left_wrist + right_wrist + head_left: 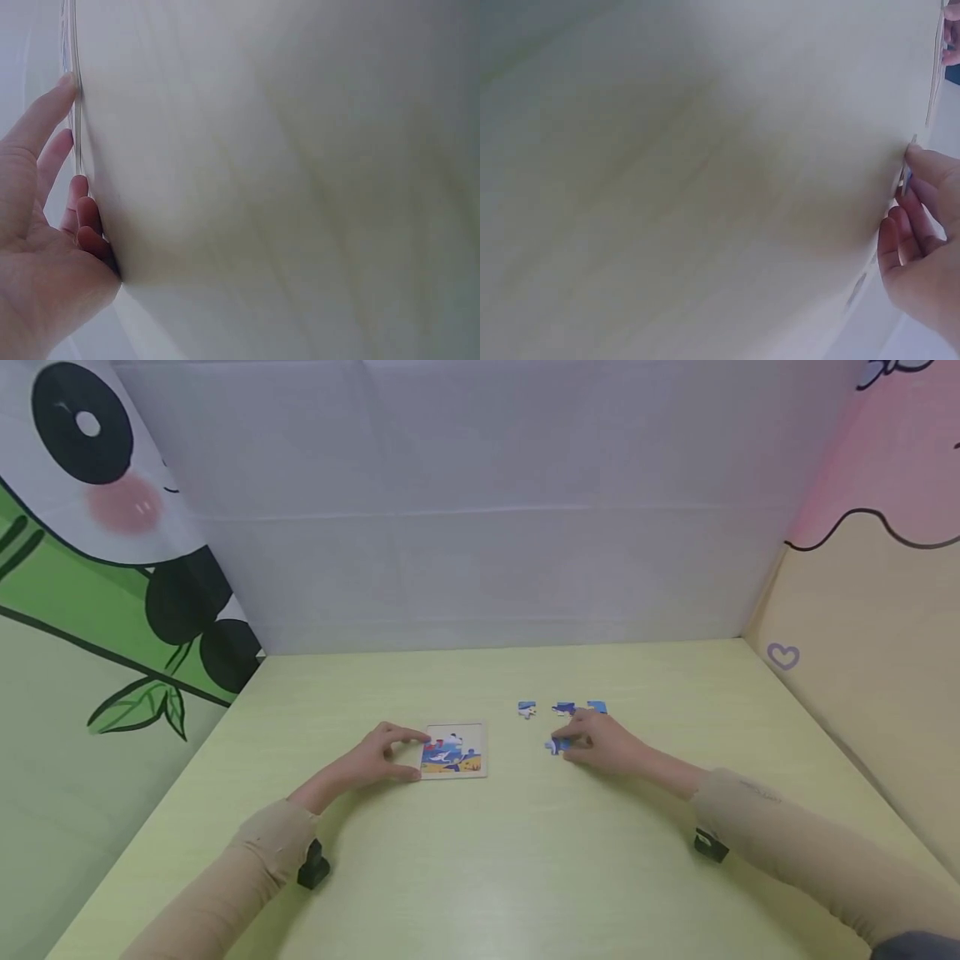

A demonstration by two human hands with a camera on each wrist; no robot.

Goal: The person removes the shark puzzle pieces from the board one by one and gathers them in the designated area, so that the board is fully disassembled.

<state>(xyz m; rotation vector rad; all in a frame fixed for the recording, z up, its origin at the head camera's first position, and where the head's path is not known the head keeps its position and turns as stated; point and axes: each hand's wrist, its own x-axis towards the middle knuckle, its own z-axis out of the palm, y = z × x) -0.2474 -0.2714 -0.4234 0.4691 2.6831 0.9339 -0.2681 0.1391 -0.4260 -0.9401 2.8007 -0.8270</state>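
Observation:
A square jigsaw puzzle board point(483, 752) with a pale frame lies flat on the table, its lower part filled with a blue sea and yellow sand picture and its top part bare. My left hand point(382, 754) holds the board by its left side, thumb at the near corner and index finger farther up. In the left wrist view the thumb point(64, 86) lies against the board's edge. To the right of the board, my right hand point(600, 743) pinches a blue and white puzzle piece point(555, 746) between thumb and fingertips, close over the table.
Beyond the right hand lie more loose pieces: a white and blue piece point(527, 709), a dark blue piece point(563, 707) and a light blue piece point(597, 706) partly behind the hand. A grey-white cloth wall point(487, 568) borders the table's back, with printed panels at both sides.

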